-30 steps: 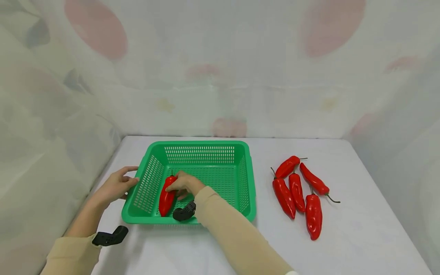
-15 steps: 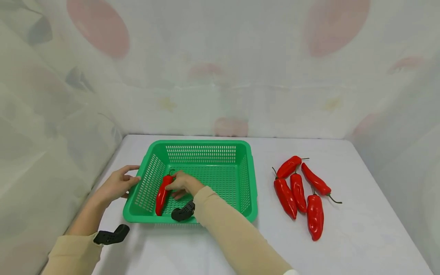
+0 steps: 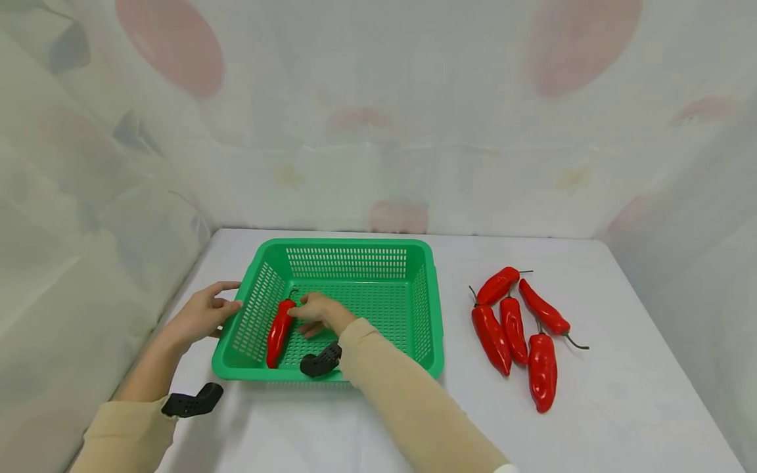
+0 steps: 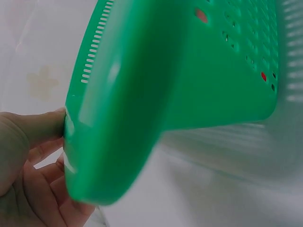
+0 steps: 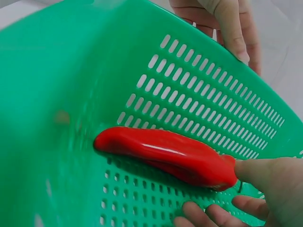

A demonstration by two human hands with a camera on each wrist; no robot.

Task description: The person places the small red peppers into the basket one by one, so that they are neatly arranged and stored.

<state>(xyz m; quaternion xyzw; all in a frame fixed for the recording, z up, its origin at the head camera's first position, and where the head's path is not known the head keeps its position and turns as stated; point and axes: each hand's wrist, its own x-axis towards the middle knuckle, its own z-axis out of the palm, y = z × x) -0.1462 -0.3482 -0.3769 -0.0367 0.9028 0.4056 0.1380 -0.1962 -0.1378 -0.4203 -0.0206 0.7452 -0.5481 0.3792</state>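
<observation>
Inside the green plastic basket (image 3: 349, 243) one red chili pepper (image 3: 278, 335) lies along the left wall, stem toward the back. My right hand (image 3: 322, 312) is in the basket just right of it. In the right wrist view the thumb (image 5: 255, 171) meets the pepper's stem end, while the other fingers hang apart from it above the perforated floor. At the basket's left side my left hand (image 3: 202, 315) holds the rim. The left wrist view has the thumb (image 4: 42, 126) on the rim's edge and fingers behind it, partly hidden.
To the right of the basket, several red peppers lie in a loose group on the white table (image 3: 621, 394), among them a front pepper (image 3: 542, 373) and a back pepper (image 3: 498, 285). Pale patterned sheeting (image 3: 461, 164) encloses the back and sides.
The pepper in the basket has settled slightly leftward against the wall. My right hand has loosened from it and drawn a little away. The left hand stays on the rim.
</observation>
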